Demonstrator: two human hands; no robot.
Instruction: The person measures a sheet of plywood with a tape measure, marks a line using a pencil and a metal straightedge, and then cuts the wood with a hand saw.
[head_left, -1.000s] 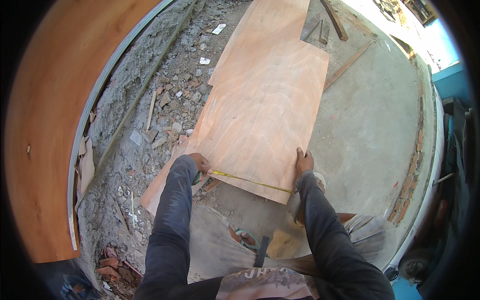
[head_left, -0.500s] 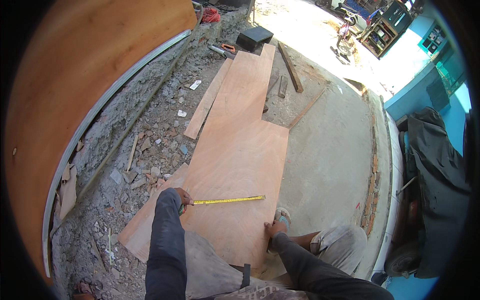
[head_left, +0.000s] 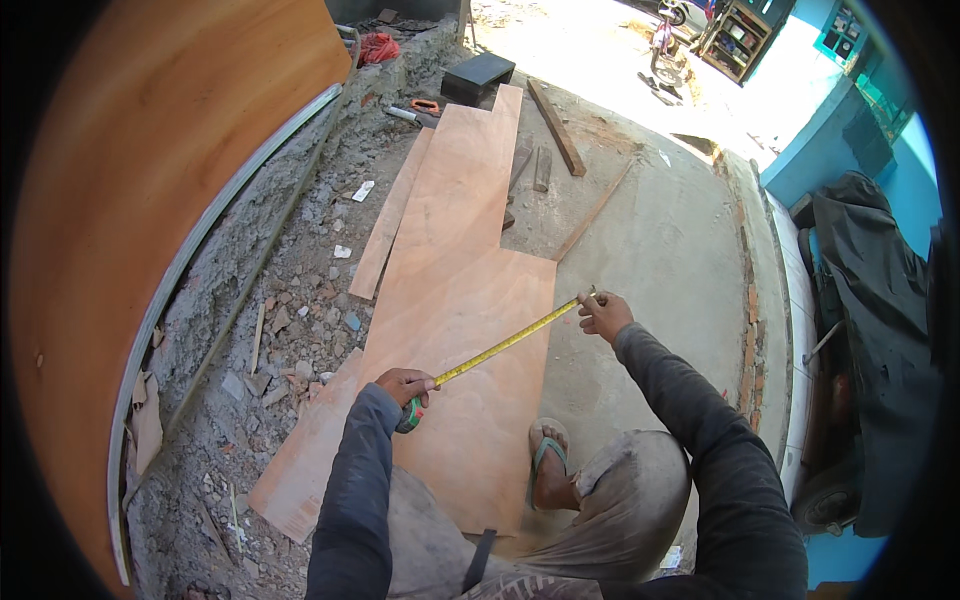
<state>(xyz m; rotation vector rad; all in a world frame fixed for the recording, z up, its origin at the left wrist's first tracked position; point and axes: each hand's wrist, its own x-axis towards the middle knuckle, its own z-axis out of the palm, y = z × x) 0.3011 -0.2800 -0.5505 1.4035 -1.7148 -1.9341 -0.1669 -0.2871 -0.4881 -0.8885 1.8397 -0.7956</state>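
On a concrete floor (head_left: 640, 250), a plywood sheet (head_left: 460, 460) runs lengthwise away from the person. Over it the left hand (head_left: 402, 384) grips a tape measure (head_left: 410, 416); its yellow blade (head_left: 505, 345) slants forward-right to the right hand (head_left: 606, 317), pinched beyond the sheet's edge.

Outdoor work area, grey concrete floor (head_left: 640, 235) center-right, rubble strip (head_left: 300, 310) on left. Orange-brown wood panel (head_left: 180, 150) standing along left edge. Row of bricks (head_left: 750, 300) edging floor at right. Light-blue wall (head_left: 815, 140) upper right, teal-framed window (head_left: 842, 32), dark open-shelf cabinet (head_left: 735, 40) near it. Black cover (head_left: 875, 270) over something with a wheel (head_left: 828, 503). Harsh sunlight at top, shade nearer.
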